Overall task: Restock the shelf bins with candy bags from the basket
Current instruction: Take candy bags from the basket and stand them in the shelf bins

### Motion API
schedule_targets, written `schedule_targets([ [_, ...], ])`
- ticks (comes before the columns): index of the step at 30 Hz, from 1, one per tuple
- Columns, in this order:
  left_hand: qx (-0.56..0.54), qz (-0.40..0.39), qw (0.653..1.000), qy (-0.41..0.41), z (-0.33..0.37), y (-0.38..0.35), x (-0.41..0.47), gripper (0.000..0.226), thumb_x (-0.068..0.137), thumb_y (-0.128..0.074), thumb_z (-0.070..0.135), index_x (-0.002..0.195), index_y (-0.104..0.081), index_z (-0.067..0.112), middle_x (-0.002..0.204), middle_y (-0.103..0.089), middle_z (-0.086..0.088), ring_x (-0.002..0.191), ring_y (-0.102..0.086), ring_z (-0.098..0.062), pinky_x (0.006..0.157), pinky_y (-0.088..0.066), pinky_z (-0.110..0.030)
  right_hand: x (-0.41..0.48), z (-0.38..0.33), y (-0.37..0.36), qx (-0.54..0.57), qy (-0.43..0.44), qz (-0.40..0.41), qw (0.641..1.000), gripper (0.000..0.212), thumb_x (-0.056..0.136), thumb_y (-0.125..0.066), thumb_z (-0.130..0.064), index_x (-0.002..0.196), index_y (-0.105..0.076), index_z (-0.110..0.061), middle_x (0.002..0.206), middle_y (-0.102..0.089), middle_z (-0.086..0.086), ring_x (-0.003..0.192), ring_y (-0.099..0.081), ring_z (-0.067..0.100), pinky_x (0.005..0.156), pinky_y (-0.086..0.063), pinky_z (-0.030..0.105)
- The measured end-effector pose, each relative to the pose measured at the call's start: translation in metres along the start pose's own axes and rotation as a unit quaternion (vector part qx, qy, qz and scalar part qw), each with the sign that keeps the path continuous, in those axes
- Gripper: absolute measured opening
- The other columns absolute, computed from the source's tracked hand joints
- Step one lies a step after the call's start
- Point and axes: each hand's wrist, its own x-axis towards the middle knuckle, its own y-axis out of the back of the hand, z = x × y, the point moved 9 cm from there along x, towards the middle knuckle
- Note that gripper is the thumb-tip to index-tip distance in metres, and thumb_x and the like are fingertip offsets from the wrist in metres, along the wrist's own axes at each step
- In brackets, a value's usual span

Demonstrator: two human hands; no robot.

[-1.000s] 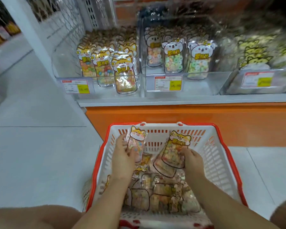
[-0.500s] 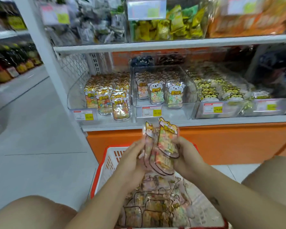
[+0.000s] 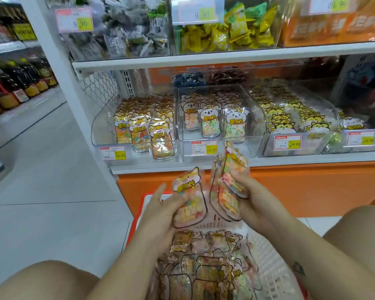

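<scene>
Two hands above the basket (image 3: pixel 134 221): left hand (image 3: pixel 160 213) pinches one candy bag (image 3: pixel 188 202), right hand (image 3: pixel 254 198) fingers curl round a small stack (image 3: pixel 227 182); pickup step, next needs a reach to the fox-print bin (image 3: pixel 108 128) beyond the basket

Both forearms (image 3: pixel 126 256) reach forward over the basket (image 3: pixel 136 215), bare to the elbow. The left hand (image 3: pixel 162 211) is above the basket's far-left corner and pinches a candy bag (image 3: pixel 189 204), with one finger raised straight, clear of the bag. The right hand (image 3: pixel 253 195) is above the basket's far rim, fingers wrapped round a stack of bags (image 3: pixel 227 187) — a small dark mark (image 3: pixel 298 268) shows on that forearm.
</scene>
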Motion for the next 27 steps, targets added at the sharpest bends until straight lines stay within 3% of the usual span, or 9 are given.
schedule_targets([
  [3, 0.064, 0.036, 0.996, -0.051, 0.016, 0.012, 0.000, 0.057, 0.082, -0.076, 0.003, 0.133, -0.056, 0.019, 0.110, -0.075, -0.012, 0.087, -0.075, -0.028, 0.064, -0.061, -0.043, 0.005, -0.018, 0.000, -0.046, 0.039, 0.000, 0.998, 0.039, 0.079, -0.066, -0.016, 0.117, -0.065, -0.006, 0.109, -0.074, 0.014, 0.090, -0.074, 0.024, 0.067, -0.061, 0.035],
  [6, 0.069, -0.015, 0.997, -0.016, 0.003, -0.008, -0.011, 0.026, 0.093, -0.069, 0.013, 0.118, -0.063, 0.012, 0.118, -0.070, -0.019, 0.081, -0.075, -0.026, 0.062, -0.060, -0.037, 0.006, -0.008, -0.005, -0.090, 0.043, -0.006, 0.995, 0.041, 0.076, -0.068, -0.010, 0.116, -0.061, -0.004, 0.106, -0.074, 0.016, 0.091, -0.074, 0.027, 0.073, -0.062, 0.041],
  [9, 0.049, -0.052, 0.997, 0.012, -0.008, -0.026, -0.024, 0.030, 0.101, -0.055, 0.018, 0.125, -0.055, 0.001, 0.105, -0.072, -0.018, 0.056, -0.069, -0.014, 0.046, -0.054, -0.026, 0.003, 0.009, -0.006, -0.118, 0.045, -0.011, 0.992, 0.044, 0.076, -0.069, -0.006, 0.119, -0.059, -0.004, 0.107, -0.074, 0.017, 0.092, -0.073, 0.027, 0.073, -0.061, 0.037],
  [13, 0.078, -0.070, 0.994, -0.018, -0.005, -0.030, -0.026, 0.047, 0.093, -0.063, 0.024, 0.136, -0.051, 0.007, 0.116, -0.072, -0.016, 0.099, -0.073, -0.032, 0.082, -0.058, -0.058, 0.001, 0.012, -0.006, -0.118, 0.060, -0.018, 0.991, 0.052, 0.077, -0.069, -0.005, 0.127, -0.057, -0.007, 0.117, -0.070, 0.019, 0.103, -0.071, 0.031, 0.079, -0.060, 0.039],
  [16, 0.077, -0.040, 0.996, -0.030, -0.007, -0.024, -0.024, 0.027, 0.102, -0.053, 0.014, 0.129, -0.054, 0.010, 0.099, -0.077, -0.009, 0.075, -0.075, -0.024, 0.057, -0.061, -0.042, 0.000, 0.015, -0.002, -0.142, 0.057, 0.000, 0.988, 0.046, 0.081, -0.069, -0.008, 0.126, -0.058, -0.005, 0.116, -0.071, 0.018, 0.102, -0.071, 0.031, 0.078, -0.060, 0.038],
  [20, 0.087, 0.037, 0.993, -0.065, -0.010, -0.009, -0.016, 0.025, 0.103, -0.054, 0.016, 0.127, -0.052, 0.007, 0.107, -0.074, -0.018, 0.093, -0.073, -0.037, 0.078, -0.056, -0.066, -0.003, 0.028, 0.007, -0.155, 0.013, 0.026, 0.987, 0.041, 0.082, -0.070, -0.018, 0.121, -0.065, -0.003, 0.113, -0.073, 0.015, 0.104, -0.071, 0.031, 0.087, -0.055, 0.044],
  [22, 0.085, 0.079, 0.990, -0.085, -0.008, 0.000, -0.012, 0.029, 0.101, -0.057, 0.019, 0.129, -0.053, 0.012, 0.111, -0.073, -0.015, 0.097, -0.073, -0.036, 0.078, -0.057, -0.063, -0.003, 0.034, 0.012, -0.161, -0.012, 0.035, 0.986, 0.037, 0.086, -0.070, -0.018, 0.120, -0.066, -0.004, 0.113, -0.073, 0.014, 0.106, -0.070, 0.030, 0.093, -0.053, 0.046],
  [25, 0.111, 0.125, 0.978, -0.123, 0.000, 0.005, -0.015, 0.049, 0.091, -0.062, 0.035, 0.137, -0.050, 0.022, 0.122, -0.070, -0.002, 0.111, -0.068, -0.025, 0.096, -0.053, -0.054, -0.001, 0.039, 0.024, -0.146, -0.033, 0.071, 0.986, 0.028, 0.091, -0.068, -0.012, 0.118, -0.066, -0.005, 0.114, -0.073, 0.012, 0.108, -0.069, 0.028, 0.102, -0.049, 0.048],
  [27, 0.158, 0.152, 0.960, -0.174, 0.011, 0.006, -0.023, 0.037, 0.099, -0.058, 0.031, 0.133, -0.053, 0.021, 0.121, -0.069, 0.003, 0.112, -0.065, -0.015, 0.100, -0.051, -0.043, -0.002, 0.041, 0.028, -0.110, -0.036, 0.095, 0.989, 0.052, 0.082, -0.079, -0.015, 0.128, -0.058, -0.004, 0.125, -0.069, 0.012, 0.116, -0.065, 0.028, 0.104, -0.048, 0.051],
])
